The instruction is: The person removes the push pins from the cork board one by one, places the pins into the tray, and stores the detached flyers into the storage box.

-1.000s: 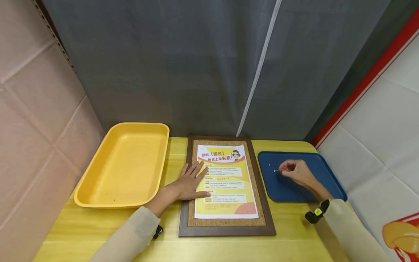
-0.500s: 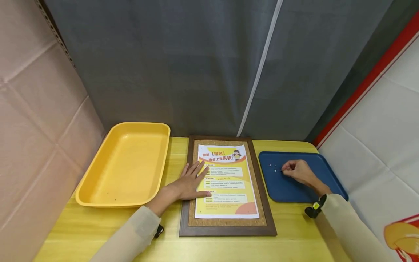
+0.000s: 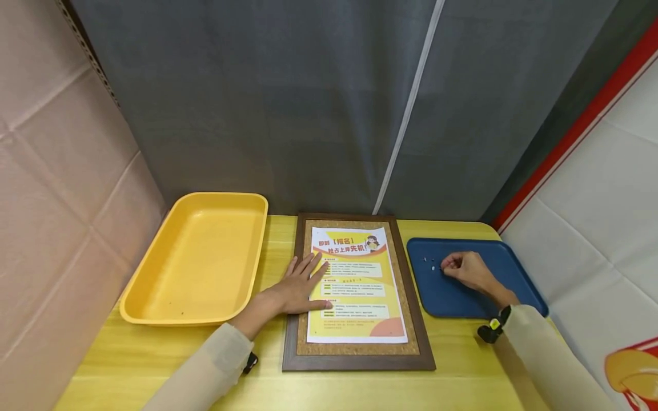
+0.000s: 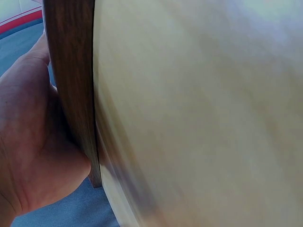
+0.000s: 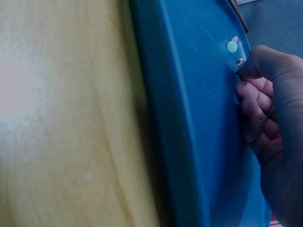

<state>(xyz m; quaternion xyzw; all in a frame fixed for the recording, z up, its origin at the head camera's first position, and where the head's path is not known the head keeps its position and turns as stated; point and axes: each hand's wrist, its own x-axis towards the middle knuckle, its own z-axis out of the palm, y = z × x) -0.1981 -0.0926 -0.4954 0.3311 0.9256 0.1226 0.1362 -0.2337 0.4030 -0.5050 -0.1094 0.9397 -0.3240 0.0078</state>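
Note:
My left hand [image 3: 298, 290] lies flat with spread fingers over the left side of a printed yellow sheet [image 3: 388, 328] on a wood-framed cork board [image 3: 360, 363]. Its palm comes up against the brown frame [image 4: 71, 61] in the left wrist view. Over the blue tray [image 3: 509, 262], my right hand [image 3: 466, 270] has thumb and index finger pinched together on what looks like a thumbtack, mostly hidden, with a dark tip [image 5: 237, 73] showing. Beside the fingertips lie a pale round thumbtack [image 5: 232, 47], a pink one [image 5: 235, 39] and another small tack [image 5: 240, 61].
A deep yellow tub [image 3: 195, 268] stands left of the board, with a dark speck on its floor. All of these sit on a yellow wood-grain table [image 3: 319, 394]. A grey curtain [image 3: 257, 103] hangs behind, and pale panels close off both sides.
My right hand has shifted slightly right, its fingertips a little farther from the pale thumbtack. The left hand keeps its place on the sheet.

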